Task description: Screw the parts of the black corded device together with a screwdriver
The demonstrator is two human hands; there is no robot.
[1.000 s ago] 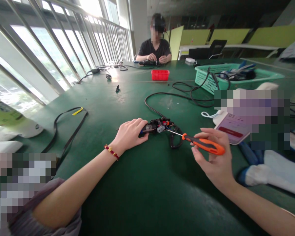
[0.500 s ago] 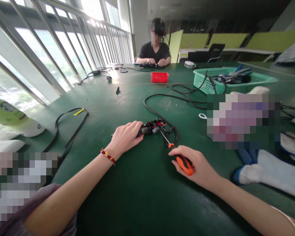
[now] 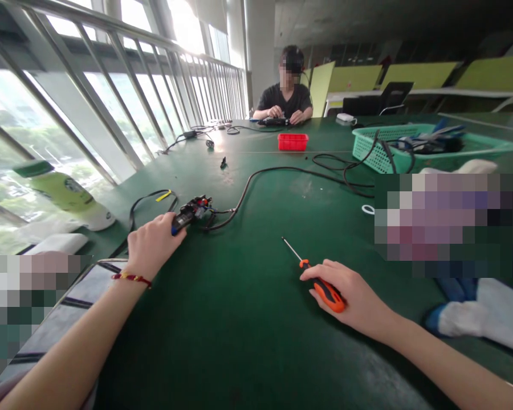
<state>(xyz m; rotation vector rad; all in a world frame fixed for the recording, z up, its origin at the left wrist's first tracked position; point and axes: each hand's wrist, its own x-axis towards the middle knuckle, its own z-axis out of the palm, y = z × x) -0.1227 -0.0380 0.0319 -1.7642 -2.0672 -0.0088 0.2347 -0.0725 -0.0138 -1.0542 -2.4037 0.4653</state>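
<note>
My left hand (image 3: 154, 242) is wrapped round the back end of a black device (image 3: 192, 212) with exposed coloured wires at its far end. From that end a black cable (image 3: 256, 171) curves away over the green table (image 3: 239, 296). My right hand (image 3: 350, 290) grips an orange and black screwdriver (image 3: 329, 293) by its handle. The screwdriver's tip points forward and left over the table, well apart from the device.
A red box (image 3: 293, 142) stands ahead, a green basket (image 3: 367, 149) of tools and cables back right. A small black part (image 3: 223, 163) lies left of centre. A bottle (image 3: 68, 193) is at the left. Across the table, a person (image 3: 286, 99) handles a black object.
My left hand has moved left with the device, pulling its cable along and parting it from the screwdriver tip. My right hand still holds the screwdriver. The view has shifted slightly left.
</note>
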